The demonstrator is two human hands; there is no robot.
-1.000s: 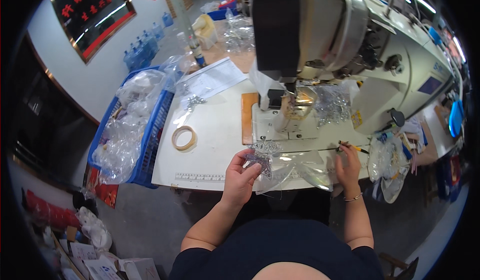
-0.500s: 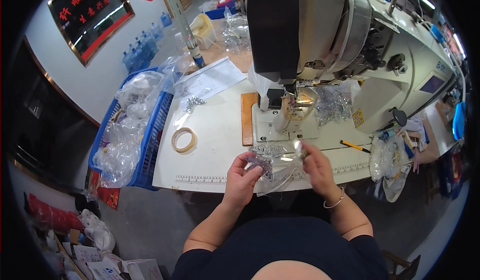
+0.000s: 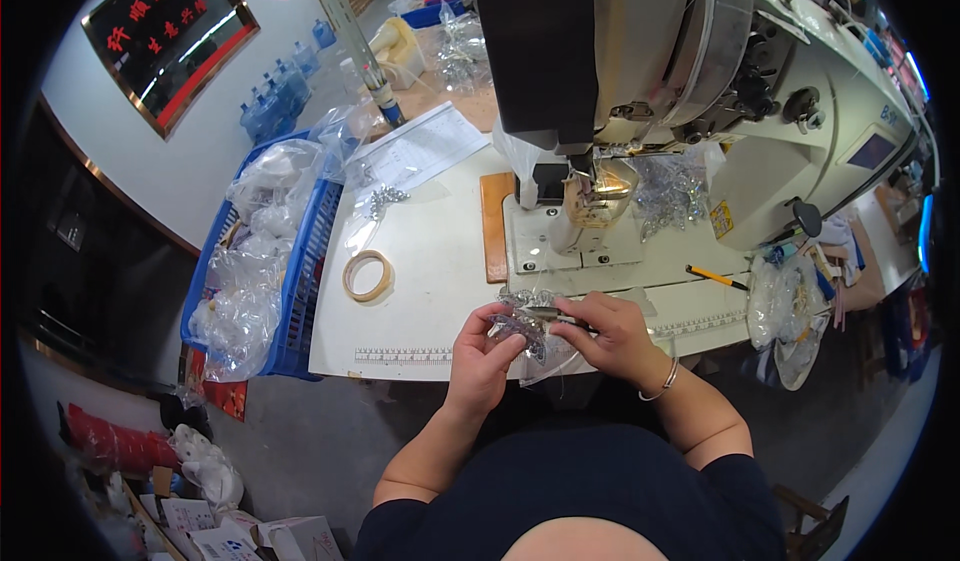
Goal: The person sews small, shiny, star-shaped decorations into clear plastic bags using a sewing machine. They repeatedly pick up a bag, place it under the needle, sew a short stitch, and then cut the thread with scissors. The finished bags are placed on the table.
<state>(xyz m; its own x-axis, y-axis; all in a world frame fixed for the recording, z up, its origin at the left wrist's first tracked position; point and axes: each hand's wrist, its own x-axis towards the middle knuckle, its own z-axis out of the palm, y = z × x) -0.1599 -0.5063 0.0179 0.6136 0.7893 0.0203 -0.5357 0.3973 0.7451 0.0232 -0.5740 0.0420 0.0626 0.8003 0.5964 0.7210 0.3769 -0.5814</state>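
Note:
My left hand (image 3: pixel 482 363) is closed on a clear plastic piece with silvery ornament (image 3: pixel 528 339), pinched between thumb and fingers at the front edge of the sewing table. My right hand (image 3: pixel 618 339) grips a small pointed metal tool (image 3: pixel 540 313) that looks like thread snips. Its tip lies over the ornamented piece, close to the left fingertips; whether the blades touch it I cannot tell. Just beyond both hands stands the sewing machine (image 3: pixel 650 56), its needle area above a narrow post (image 3: pixel 580 223).
A roll of tape (image 3: pixel 368 276) and a silvery ornament (image 3: pixel 384 201) lie on the left of the white tabletop (image 3: pixel 430 261). Beside it stands a blue basket (image 3: pixel 300 261) of plastic-wrapped items. More silvery pieces (image 3: pixel 670 196) lie behind the post; an orange pencil (image 3: pixel 716 277) is at right.
My right hand has moved left with the metal tool, bringing it from the side to the ornamented piece. My left hand keeps its hold. The view has shifted slightly.

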